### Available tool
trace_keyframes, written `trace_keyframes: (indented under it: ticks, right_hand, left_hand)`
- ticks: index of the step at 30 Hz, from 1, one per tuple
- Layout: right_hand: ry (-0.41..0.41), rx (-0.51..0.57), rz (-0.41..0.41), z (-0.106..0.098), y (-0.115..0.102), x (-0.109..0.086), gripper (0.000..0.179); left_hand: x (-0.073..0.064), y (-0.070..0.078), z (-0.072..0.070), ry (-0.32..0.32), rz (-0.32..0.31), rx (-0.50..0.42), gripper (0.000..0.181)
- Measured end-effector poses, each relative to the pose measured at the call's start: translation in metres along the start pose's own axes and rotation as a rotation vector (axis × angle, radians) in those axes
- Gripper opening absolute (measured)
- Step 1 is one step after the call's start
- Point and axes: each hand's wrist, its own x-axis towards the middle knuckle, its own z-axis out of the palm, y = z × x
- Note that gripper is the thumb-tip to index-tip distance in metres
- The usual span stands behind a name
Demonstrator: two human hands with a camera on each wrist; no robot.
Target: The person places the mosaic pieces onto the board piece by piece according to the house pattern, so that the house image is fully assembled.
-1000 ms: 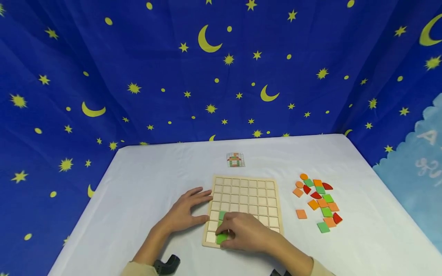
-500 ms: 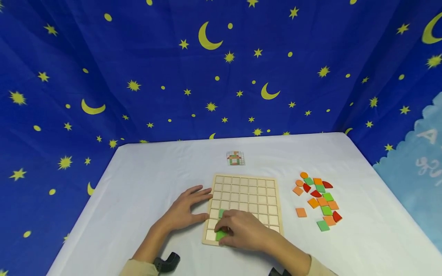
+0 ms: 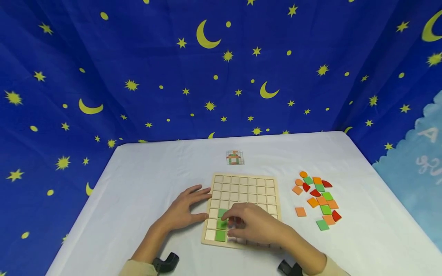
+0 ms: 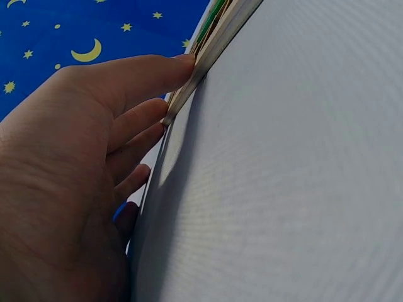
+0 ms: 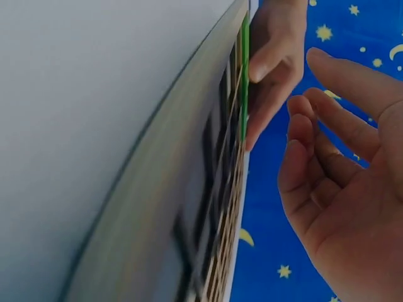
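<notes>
A wooden grid board (image 3: 244, 178) lies on the white table. Three green square tiles (image 3: 220, 235) sit in its cells, one behind another in the second column from the left. My left hand (image 3: 186, 207) rests beside the board with fingers spread, the fingertips and thumb at its left edge. In the left wrist view the thumb (image 4: 151, 72) meets the board's side. My right hand (image 3: 253, 224) hovers over the front of the board, just right of the tiles, fingers loosely bent. The right wrist view shows this hand (image 5: 352, 170) holding nothing. It hides several cells of the board.
Right of the board lie scattered orange squares (image 3: 300, 212), green squares (image 3: 322, 225), orange discs (image 3: 303, 174) and red quarter-round tiles (image 3: 336, 216). A small card (image 3: 235, 157) with a coloured grid picture lies behind the board. A blue star-and-moon cloth (image 3: 221, 76) hangs behind the table.
My right hand has lifted off the front green tiles and shifted slightly right, leaving them uncovered. The left hand stays at the board's left edge.
</notes>
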Motion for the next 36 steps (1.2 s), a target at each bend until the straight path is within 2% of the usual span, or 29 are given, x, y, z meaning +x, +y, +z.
trace_keyframes:
  ticks: [7,13,18,27,36]
  right_hand:
    - [0.021,0.092,-0.008,-0.004,0.016,-0.013,0.028]
    - [0.055,0.139,0.045,-0.01,0.03,-0.026,0.029]
    - [0.083,0.164,0.081,-0.022,0.038,-0.04,0.023]
    - [0.143,0.115,0.132,-0.037,0.056,-0.063,0.021]
    - [0.193,0.107,0.266,-0.053,0.069,-0.092,0.022]
  left_hand:
    - [-0.001,0.002,0.0,-0.014,-0.018,-0.017,0.062]
    - [-0.001,0.002,0.001,-0.008,-0.018,-0.008,0.062]
    - [-0.002,0.001,-0.001,-0.011,-0.017,-0.008,0.062]
    - [-0.004,0.003,-0.006,-0.01,-0.052,-0.009,0.063]
    - [-0.001,0.003,-0.001,-0.014,-0.046,-0.001,0.063]
